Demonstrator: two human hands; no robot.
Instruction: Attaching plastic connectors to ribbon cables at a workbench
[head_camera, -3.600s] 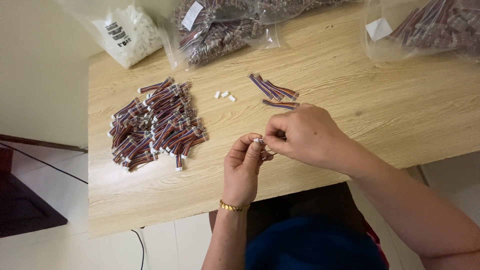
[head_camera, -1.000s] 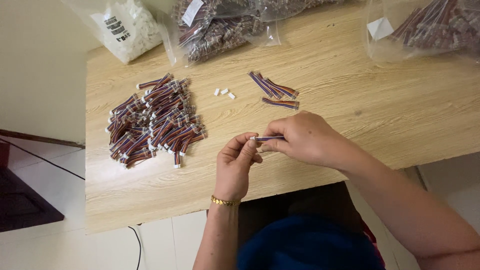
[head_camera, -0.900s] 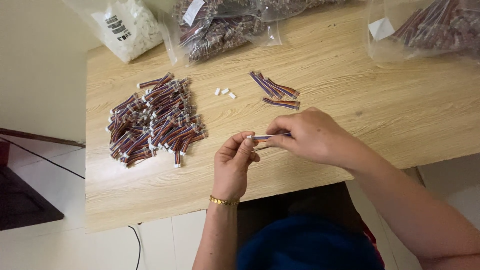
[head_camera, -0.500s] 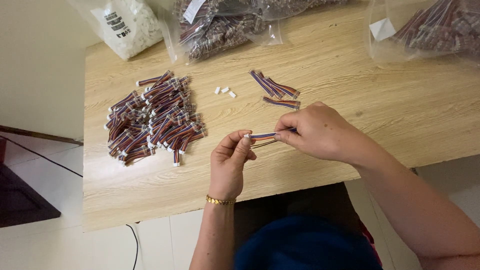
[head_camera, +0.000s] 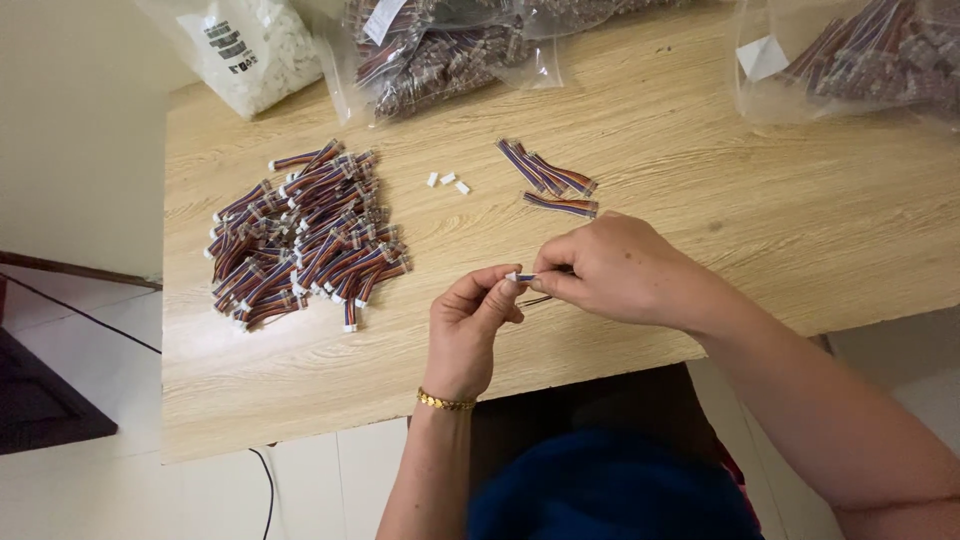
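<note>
Here your left hand (head_camera: 468, 325) and right hand (head_camera: 610, 268) pinch one light, floppy wire lead (head_camera: 524, 277); grip near its small white plug.

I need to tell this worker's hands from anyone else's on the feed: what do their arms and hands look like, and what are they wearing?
Both forearms are bare, with no sleeves or gloves in view. The left hand has a thin gold-coloured beaded bracelet around the wrist. The right hand shows no bracelet or watch; rings on its fingers cannot be made out. Dark blue clothing shows at the bottom edge.
</note>
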